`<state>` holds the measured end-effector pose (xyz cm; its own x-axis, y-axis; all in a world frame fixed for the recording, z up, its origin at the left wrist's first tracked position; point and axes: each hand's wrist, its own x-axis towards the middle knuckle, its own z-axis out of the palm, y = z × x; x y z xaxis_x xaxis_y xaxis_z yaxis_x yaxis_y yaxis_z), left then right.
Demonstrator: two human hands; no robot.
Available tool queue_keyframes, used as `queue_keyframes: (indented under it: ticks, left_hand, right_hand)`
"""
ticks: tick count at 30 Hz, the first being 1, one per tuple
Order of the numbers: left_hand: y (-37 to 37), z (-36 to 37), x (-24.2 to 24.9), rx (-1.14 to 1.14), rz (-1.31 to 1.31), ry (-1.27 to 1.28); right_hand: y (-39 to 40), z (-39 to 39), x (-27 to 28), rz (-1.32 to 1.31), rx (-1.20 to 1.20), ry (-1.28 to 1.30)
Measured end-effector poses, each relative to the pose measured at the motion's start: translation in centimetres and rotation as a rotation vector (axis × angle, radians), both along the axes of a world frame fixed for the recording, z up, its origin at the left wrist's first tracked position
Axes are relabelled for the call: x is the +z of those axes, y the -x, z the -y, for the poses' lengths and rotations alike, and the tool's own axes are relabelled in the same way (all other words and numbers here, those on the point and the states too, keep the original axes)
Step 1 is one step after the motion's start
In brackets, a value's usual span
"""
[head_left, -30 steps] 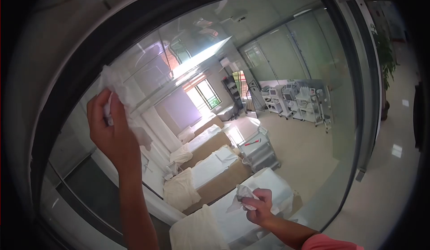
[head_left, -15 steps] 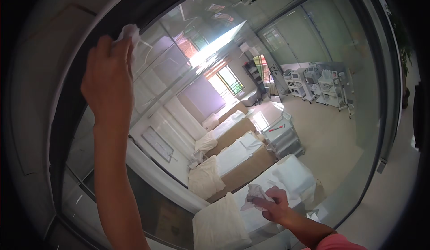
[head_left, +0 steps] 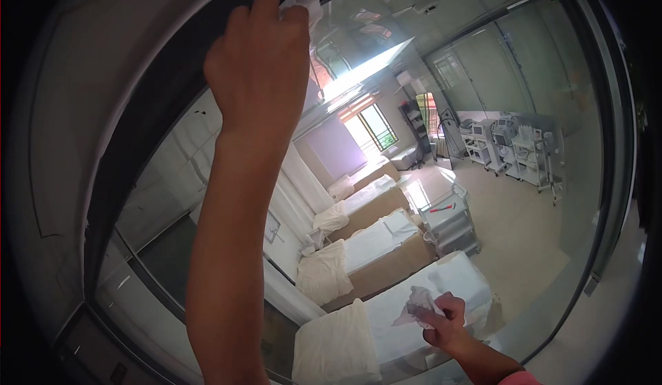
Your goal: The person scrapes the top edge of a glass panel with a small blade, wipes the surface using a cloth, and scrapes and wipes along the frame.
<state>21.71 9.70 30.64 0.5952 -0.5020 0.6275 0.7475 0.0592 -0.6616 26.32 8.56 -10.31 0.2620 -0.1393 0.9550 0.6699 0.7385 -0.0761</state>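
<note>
My left hand [head_left: 258, 71] is raised high, its fingers closed on a crumpled white tissue [head_left: 305, 4]. The tissue lies where the dark frame [head_left: 132, 126] meets the top of a large glass pane [head_left: 514, 247]. Lower down, in front of the pane, my right hand [head_left: 445, 321] pinches a second crumpled white tissue [head_left: 418, 307] between thumb and fingers. In this view that tissue overlaps a bed behind the glass.
Through the glass, a row of beds with white sheets [head_left: 379, 237] and cream covers runs toward a bright window [head_left: 370, 126]. A trolley [head_left: 448, 223] stands beside the beds. Wheeled carts with equipment [head_left: 507, 144] line the right wall.
My left hand with its tissue has slid right and upward along the top frame. The view has shifted slightly, and my right hand keeps nearly the same place over the bed.
</note>
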Motion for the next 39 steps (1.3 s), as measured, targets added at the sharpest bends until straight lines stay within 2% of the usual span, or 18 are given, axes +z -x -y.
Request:
queue_keyframes:
  ticks: [5,8,11,15,21,24,27,30,34,39]
  left_hand:
    - [6.1,-0.1,-0.4,0.054,0.063,-0.066]
    - [8.5,-0.3,-0.5,0.006,0.082,0.001]
    - [8.2,0.1,-0.4,-0.143,0.075,-0.011]
    - [5.3,0.5,-0.5,-0.083,0.07,0.089]
    - [6.1,0.7,-0.7,-0.015,0.189,0.13]
    - [6.2,0.5,-0.9,-0.046,0.198,0.119]
    - [4.5,0.9,-1.5,-0.146,0.101,0.169]
    - [3.9,1.0,-1.4,-0.147,0.176,0.305]
    - [5.6,1.4,-1.2,-0.104,0.276,0.327]
    - [4.1,1.4,-1.4,-0.116,0.24,0.28]
  right_hand:
    - [0.2,-0.2,-0.2,-0.024,-0.01,-0.008]
    - [0.6,-0.4,-0.3,-0.049,-0.019,-0.016]
    - [0.5,-0.5,-0.5,-0.035,-0.022,-0.019]
    - [0.2,-0.3,-0.4,0.002,-0.029,-0.011]
    - [0.3,-0.4,-0.5,-0.007,-0.047,0.004]
    - [0.4,-0.3,-0.5,-0.004,-0.047,0.016]
    - [0.3,-0.2,-0.4,-0.002,-0.044,0.015]
    - [0.2,0.0,-0.2,0.007,-0.044,0.019]
    - [0.2,-0.1,-0.5,0.002,-0.054,0.034]
    - [0.5,0.0,-0.3,-0.017,-0.069,0.021]
